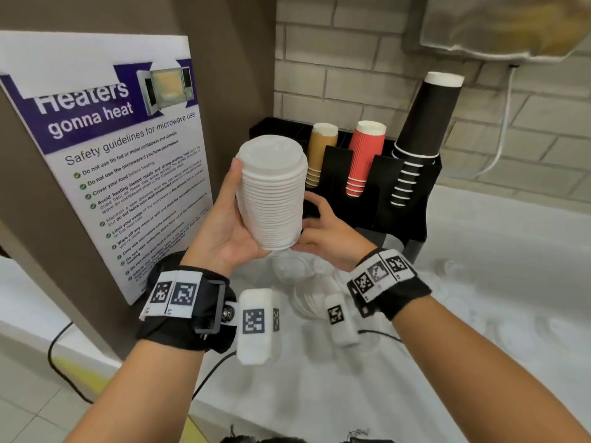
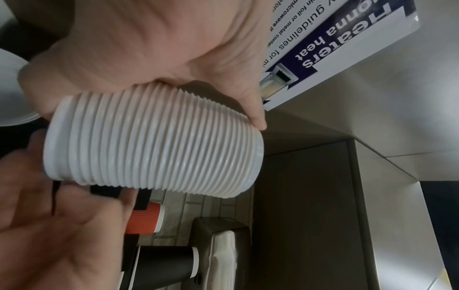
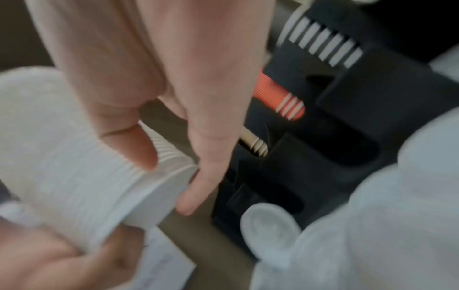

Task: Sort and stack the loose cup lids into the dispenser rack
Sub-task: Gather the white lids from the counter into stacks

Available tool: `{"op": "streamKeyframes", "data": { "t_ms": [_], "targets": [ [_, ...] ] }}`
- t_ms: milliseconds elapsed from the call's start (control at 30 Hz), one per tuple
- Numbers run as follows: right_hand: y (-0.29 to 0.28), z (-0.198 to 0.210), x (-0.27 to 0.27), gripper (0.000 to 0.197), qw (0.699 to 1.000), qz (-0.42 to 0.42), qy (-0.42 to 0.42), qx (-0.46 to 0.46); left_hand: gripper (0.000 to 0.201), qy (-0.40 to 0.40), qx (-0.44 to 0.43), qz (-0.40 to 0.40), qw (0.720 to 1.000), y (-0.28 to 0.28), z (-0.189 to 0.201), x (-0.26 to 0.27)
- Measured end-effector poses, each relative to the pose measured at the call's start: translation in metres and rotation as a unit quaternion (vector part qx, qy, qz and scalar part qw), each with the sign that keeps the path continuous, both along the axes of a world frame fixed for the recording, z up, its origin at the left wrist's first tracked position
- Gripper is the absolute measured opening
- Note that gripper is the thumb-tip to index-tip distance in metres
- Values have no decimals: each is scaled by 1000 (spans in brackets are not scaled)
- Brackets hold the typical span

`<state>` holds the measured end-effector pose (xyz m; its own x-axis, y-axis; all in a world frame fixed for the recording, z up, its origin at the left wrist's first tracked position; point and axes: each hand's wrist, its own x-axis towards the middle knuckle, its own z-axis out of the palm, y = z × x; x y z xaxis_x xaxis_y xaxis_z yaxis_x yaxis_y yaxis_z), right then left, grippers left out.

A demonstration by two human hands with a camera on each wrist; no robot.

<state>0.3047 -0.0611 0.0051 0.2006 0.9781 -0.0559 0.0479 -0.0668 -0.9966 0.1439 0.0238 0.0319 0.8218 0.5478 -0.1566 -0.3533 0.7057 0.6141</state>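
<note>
The left hand (image 1: 228, 225) gripped a tall stack of white lids (image 1: 271, 193), thumb and fingers curled round its side, holding it tilted in the air in front of the black rack (image 1: 399, 199) (cups stood in its slots). The right hand (image 1: 323, 238) had loosely bent fingers at the stack's lower end; whether they gripped it I cannot tell. More lids (image 1: 307, 289) lay on the counter (image 1: 495, 282) below.

My counter (image 1: 495, 282) is white, runs L–R below the brick wall. On it, back centre: black dispenser rack (image 1: 412, 225), standing upright w/ stacks of cups in its slots. In front of the rack, right under my wrists, loose lids (image 1: 307, 282) lie scattered on the top, clear and white ones, some overlapping. At far L a safety poster (image 1: 128, 174) leans, its bottom edge on the counter.
</note>
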Motion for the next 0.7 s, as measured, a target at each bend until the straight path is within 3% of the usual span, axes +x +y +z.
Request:
{"op": "streamKeyframes", "data": {
  "t_ms": [67, 133, 233, 300, 333, 400, 467, 600, 700],
  "targets": [
    [0, -4, -13, 78, 989, -17, 143, 27, 70, 23, 15, -4, 1000, -2, -2, -2],
    [-1, -6, -22, 69, 974, -18, 222, 36, 63, 61, 58, 8, 996, -3, -1, -4],
    [-1, -10, -31, 63, 955, -29, 293, 47, 70, 161, 192, 121, 960, 0, -1, -6],
    [0, -12, -34, 63, 949, -42, 311, 46, 66, 232, 287, 217, 904, 3, 3, -11],
    [1, -14, -35, 63, 949, -48, 309, 41, 54, 240, 339, 239, 877, 3, 6, -13],
    [3, -20, -38, 62, 951, -59, 304, 27, 32, 255, 461, 252, 812, 3, 9, -21],
    [5, -25, -44, 62, 948, -67, 310, 12, 29, 273, 542, 262, 751, 5, 11, -28],
    [11, -37, -60, 61, 949, -73, 307, -12, 20, 303, 557, 207, 745, 4, 13, -37],
    [17, -49, -73, 59, 949, -78, 302, -43, 29, 393, 563, 168, 708, 5, 8, -47]
  ]
}}
